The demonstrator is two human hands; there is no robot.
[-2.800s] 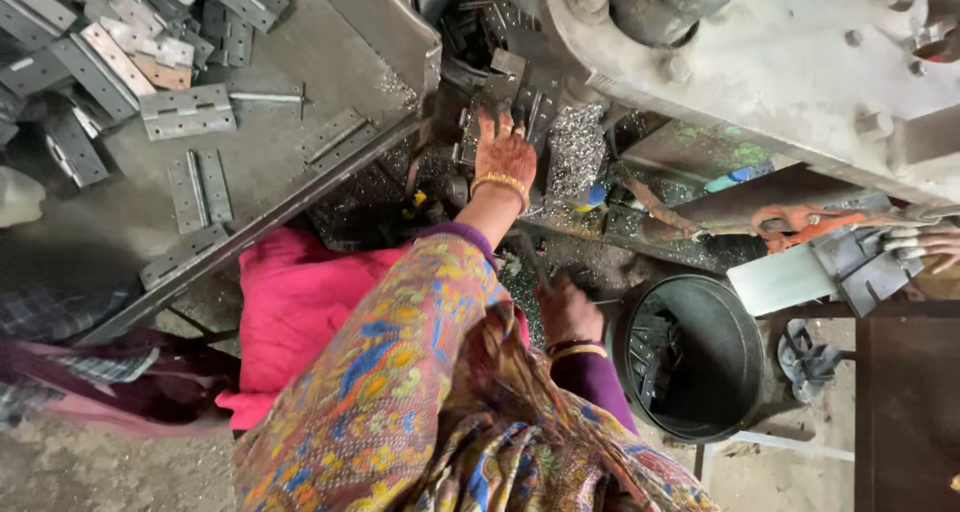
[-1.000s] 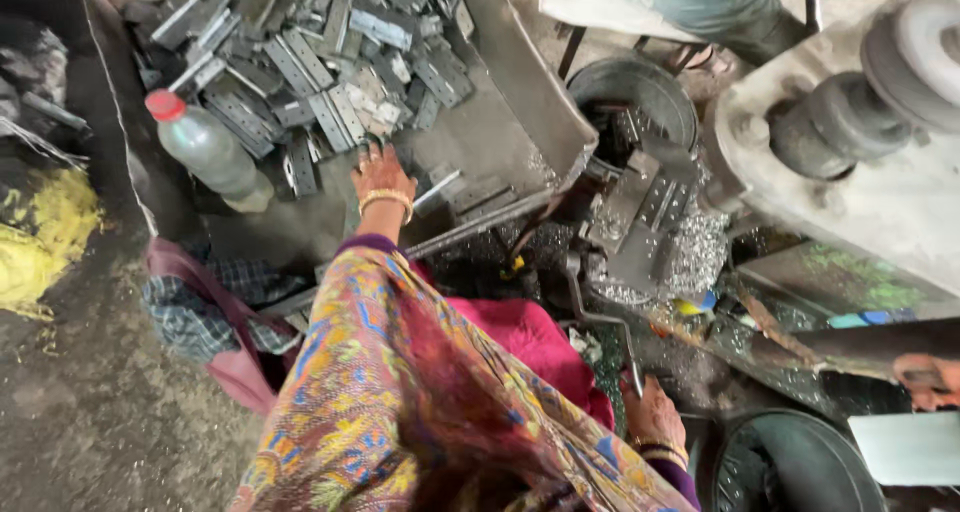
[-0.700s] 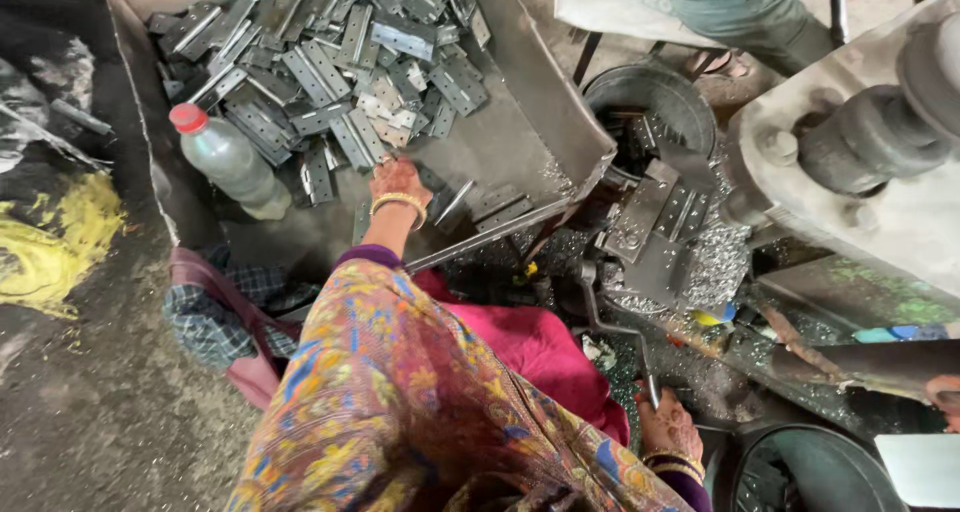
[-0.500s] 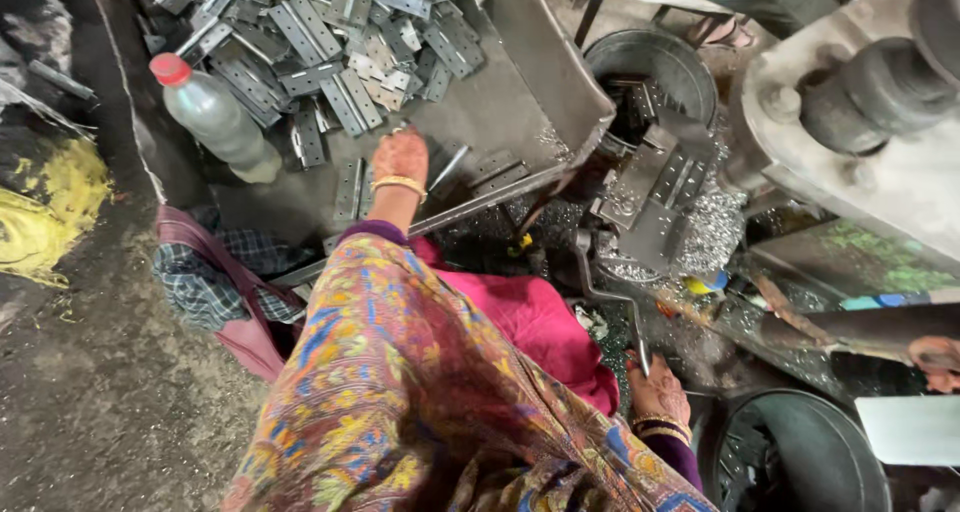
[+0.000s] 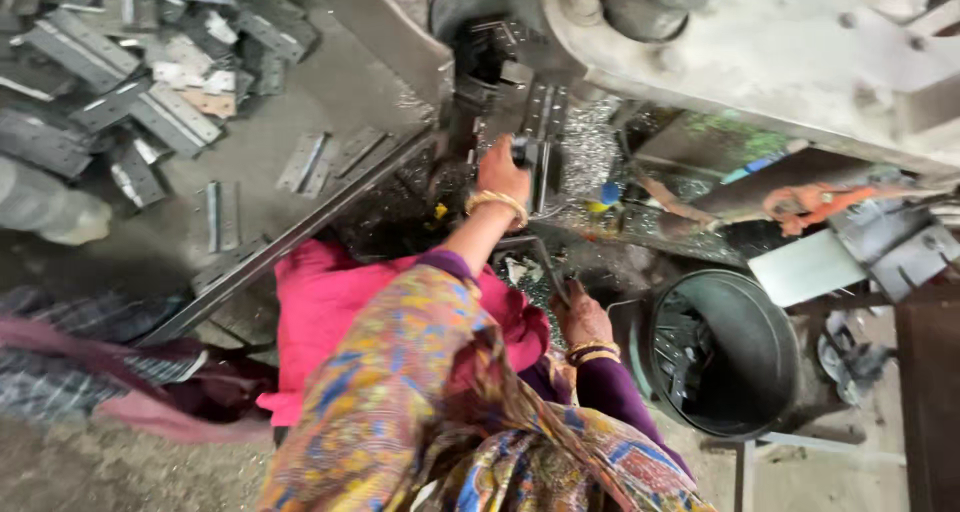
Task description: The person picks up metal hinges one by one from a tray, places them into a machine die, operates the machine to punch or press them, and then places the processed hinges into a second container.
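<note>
L hand (image 5: 503, 172) fingers closed on dark hinge piece (image 5: 523, 150) at press; R hand (image 5: 580, 317) fingers curled round lever (image 5: 545, 262).

I see a metal tray (image 5: 330, 92) upper left, holding a heap of grey hinge plates (image 5: 120, 92). Clear plastic bottle (image 5: 45, 207) at its left edge. Dark round bucket (image 5: 745, 347) lower right, orange-handled tool (image 5: 810, 197) above it.

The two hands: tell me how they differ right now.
The left hand reaches up at the press die, closed around a dark metal piece; the right hand sits low beside the round bin, on a thin bent rod. Both wear gold bangles.
</note>
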